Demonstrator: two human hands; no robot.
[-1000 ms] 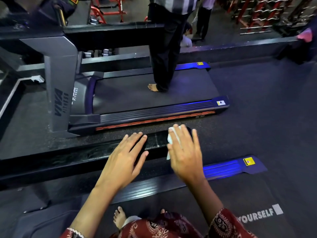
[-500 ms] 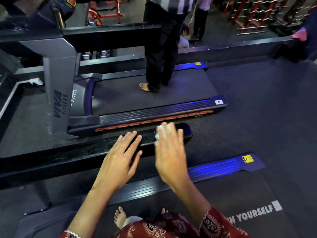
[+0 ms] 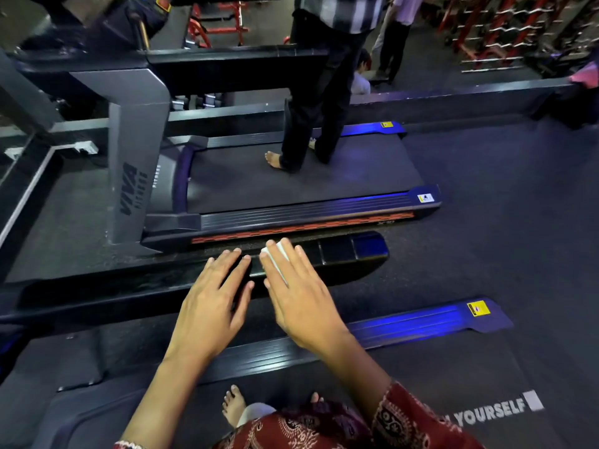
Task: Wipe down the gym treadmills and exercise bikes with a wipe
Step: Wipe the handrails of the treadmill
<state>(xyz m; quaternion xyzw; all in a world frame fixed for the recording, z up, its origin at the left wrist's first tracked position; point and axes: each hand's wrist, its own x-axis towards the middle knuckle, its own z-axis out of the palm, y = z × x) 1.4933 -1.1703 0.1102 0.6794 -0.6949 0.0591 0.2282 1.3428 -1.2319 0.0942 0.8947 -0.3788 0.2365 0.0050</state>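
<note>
So, standing on the near treadmill (image 3: 405,390), working along its black handrail (image 3: 340,254). Bracing on that rail with the left grip (image 3: 210,306), flat, fingers straight, holding nothing. Pressing the white wipe (image 3: 274,259) onto the rail top under the flat, open-fingered right grip (image 3: 298,296), just beside. Best to keep even pressure and run long overlapping passes out to the glossy end.

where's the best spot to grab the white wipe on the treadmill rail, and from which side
Probably its far end, from above: the wipe is pressed onto the narrow handrail under the straight fingers of the right hand, and only that end peeks out at the fingertips.
</note>
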